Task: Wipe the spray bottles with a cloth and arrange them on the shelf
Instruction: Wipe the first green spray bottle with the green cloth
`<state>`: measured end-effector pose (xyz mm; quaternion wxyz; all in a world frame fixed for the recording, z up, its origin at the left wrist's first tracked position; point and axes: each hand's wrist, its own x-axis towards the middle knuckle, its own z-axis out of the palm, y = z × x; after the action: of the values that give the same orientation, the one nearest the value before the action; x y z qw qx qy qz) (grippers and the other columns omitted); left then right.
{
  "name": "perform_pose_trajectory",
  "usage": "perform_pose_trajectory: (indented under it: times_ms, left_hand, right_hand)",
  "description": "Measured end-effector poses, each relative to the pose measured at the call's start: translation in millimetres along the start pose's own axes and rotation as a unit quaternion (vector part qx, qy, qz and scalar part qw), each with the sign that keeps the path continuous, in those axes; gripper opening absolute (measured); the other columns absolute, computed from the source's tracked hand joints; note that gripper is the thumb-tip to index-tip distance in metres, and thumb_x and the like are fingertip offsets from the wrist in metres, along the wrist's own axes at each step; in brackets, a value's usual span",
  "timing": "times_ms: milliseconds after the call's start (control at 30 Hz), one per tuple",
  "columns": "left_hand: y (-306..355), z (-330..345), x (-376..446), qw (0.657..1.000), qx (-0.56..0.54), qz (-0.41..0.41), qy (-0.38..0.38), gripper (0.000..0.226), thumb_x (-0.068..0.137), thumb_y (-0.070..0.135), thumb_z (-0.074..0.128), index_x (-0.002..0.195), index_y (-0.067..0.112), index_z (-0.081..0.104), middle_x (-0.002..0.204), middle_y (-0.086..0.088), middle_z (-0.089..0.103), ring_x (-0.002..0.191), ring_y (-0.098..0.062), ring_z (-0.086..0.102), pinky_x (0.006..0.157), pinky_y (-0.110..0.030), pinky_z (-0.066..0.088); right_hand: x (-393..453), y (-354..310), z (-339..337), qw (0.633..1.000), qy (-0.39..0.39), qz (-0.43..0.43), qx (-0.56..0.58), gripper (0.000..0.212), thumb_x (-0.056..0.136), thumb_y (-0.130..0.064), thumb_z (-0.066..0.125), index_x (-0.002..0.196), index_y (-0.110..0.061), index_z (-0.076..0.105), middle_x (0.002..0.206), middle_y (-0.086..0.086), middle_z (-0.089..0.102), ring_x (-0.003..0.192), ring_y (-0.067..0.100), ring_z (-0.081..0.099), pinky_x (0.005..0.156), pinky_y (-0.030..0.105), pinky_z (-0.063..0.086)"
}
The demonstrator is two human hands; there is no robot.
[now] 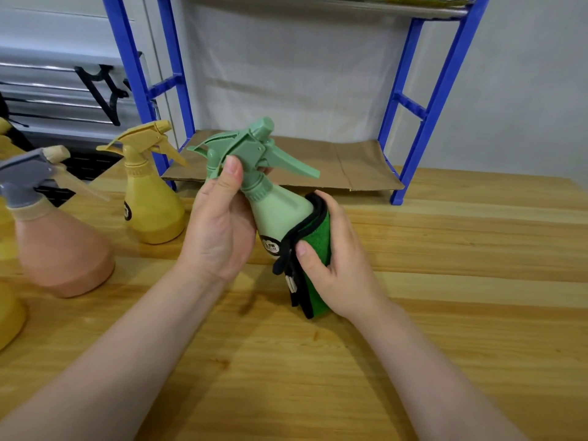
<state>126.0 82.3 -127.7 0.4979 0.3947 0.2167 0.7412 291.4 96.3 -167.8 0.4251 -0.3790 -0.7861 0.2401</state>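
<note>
A pale green spray bottle [276,211] is held tilted above the wooden table [445,281], nozzle pointing right. My left hand [219,224] grips its neck just under the trigger head. My right hand [334,259] holds a green cloth with black edging [315,246] wrapped round the bottle's lower body, which the cloth hides. A yellow spray bottle [152,202] and a pink one with a grey head [57,243] stand upright at the left. The blue shelf frame [423,116] stands at the back, its bottom shelf lined with brown cardboard [350,163].
Part of another yellow bottle [9,313] shows at the far left edge. A metal rack with a black bracket [98,90] stands behind the bottles. A second shelf board [318,4] runs across the top of the frame.
</note>
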Motion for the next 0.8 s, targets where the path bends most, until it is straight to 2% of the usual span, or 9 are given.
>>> perform_pose_trajectory:
  times_ms: [100,167,233,300,367,467,567,667,800]
  left_hand:
    - [-0.3,-0.5,-0.9,0.999,0.041,-0.021,-0.026,0.049,0.075,0.048,0.075,0.113,0.017,0.069,0.115,-0.008,0.065,0.112,-0.025,0.056,0.111,-0.056,0.035]
    - [-1.5,-1.0,-3.8,0.993,0.07,-0.062,-0.07,0.052,0.072,0.05,0.077,0.11,0.015,0.072,0.111,-0.011,0.066,0.107,-0.025,0.059,0.105,-0.051,0.043]
    - [-3.4,-0.8,-6.5,0.984,0.092,-0.104,-0.113,0.067,0.075,0.048,0.077,0.119,-0.001,0.064,0.112,-0.016,0.066,0.105,-0.026,0.062,0.097,-0.042,0.05]
    - [-5.2,-0.3,-7.7,0.975,0.103,-0.133,-0.143,0.079,0.077,0.047,0.076,0.125,-0.012,0.054,0.121,-0.021,0.063,0.109,-0.029,0.062,0.096,-0.038,0.051]
    - [-4.8,0.5,-8.2,0.969,0.103,-0.146,-0.172,0.077,0.08,0.046,0.073,0.13,-0.008,0.052,0.126,-0.016,0.063,0.114,-0.025,0.061,0.095,-0.033,0.05]
    - [-2.9,3.0,-9.5,0.957,0.115,-0.14,-0.224,0.066,0.087,0.045,0.064,0.133,-0.001,0.053,0.118,-0.004,0.067,0.11,-0.019,0.062,0.092,-0.027,0.048]
    - [-3.0,2.5,-9.5,0.967,0.109,-0.13,-0.19,0.066,0.083,0.046,0.068,0.127,-0.002,0.058,0.121,-0.008,0.068,0.113,-0.022,0.063,0.093,-0.031,0.051]
    - [-6.5,2.8,-10.1,0.979,0.095,-0.112,-0.143,0.061,0.079,0.047,0.073,0.117,0.001,0.066,0.111,-0.012,0.07,0.105,-0.026,0.066,0.093,-0.035,0.053]
    - [-5.6,1.7,-5.6,0.995,0.061,-0.034,-0.065,0.041,0.077,0.048,0.073,0.108,0.021,0.074,0.11,-0.002,0.069,0.11,-0.018,0.06,0.109,-0.046,0.042]
  right_hand:
    - [0.4,0.7,0.8,1.0,-0.006,-0.01,0.005,0.069,0.09,-0.054,0.046,0.147,-0.017,0.032,0.139,-0.006,0.047,0.129,0.004,0.043,0.107,0.021,0.036]
    - [2.4,-0.9,0.7,0.999,-0.019,-0.033,0.005,0.056,0.093,-0.052,0.044,0.139,-0.02,0.041,0.133,-0.006,0.053,0.125,0.006,0.049,0.104,0.027,0.041]
    - [3.1,-2.9,-0.2,0.998,-0.031,-0.051,-0.001,0.052,0.093,-0.049,0.045,0.135,-0.019,0.049,0.127,-0.007,0.058,0.119,0.007,0.053,0.099,0.028,0.045]
    - [1.9,-5.0,-2.1,0.998,-0.032,-0.06,-0.014,0.052,0.091,-0.048,0.046,0.133,-0.02,0.051,0.12,-0.009,0.058,0.112,0.005,0.054,0.092,0.019,0.044]
    - [0.3,-7.5,-3.2,0.997,-0.029,-0.064,-0.032,0.055,0.088,-0.05,0.047,0.133,-0.019,0.051,0.117,-0.011,0.056,0.109,0.004,0.052,0.088,0.015,0.042]
    - [0.7,-11.5,-3.8,0.998,-0.027,-0.058,-0.021,0.053,0.086,-0.05,0.048,0.129,-0.019,0.053,0.114,-0.01,0.059,0.106,0.008,0.057,0.087,0.025,0.047]
    - [2.0,-8.5,-1.0,0.998,-0.018,-0.065,0.006,0.051,0.089,-0.05,0.049,0.127,-0.016,0.056,0.114,-0.006,0.063,0.106,0.011,0.06,0.086,0.034,0.051]
    - [3.7,-3.3,3.1,0.997,0.014,-0.037,0.063,0.048,0.09,-0.052,0.049,0.125,-0.02,0.059,0.113,-0.008,0.066,0.106,0.01,0.063,0.087,0.038,0.053]
    - [5.7,0.9,6.9,0.982,0.035,0.043,0.182,0.024,0.091,-0.052,0.049,0.109,-0.038,0.056,0.096,-0.02,0.067,0.093,0.001,0.064,0.082,0.024,0.052]
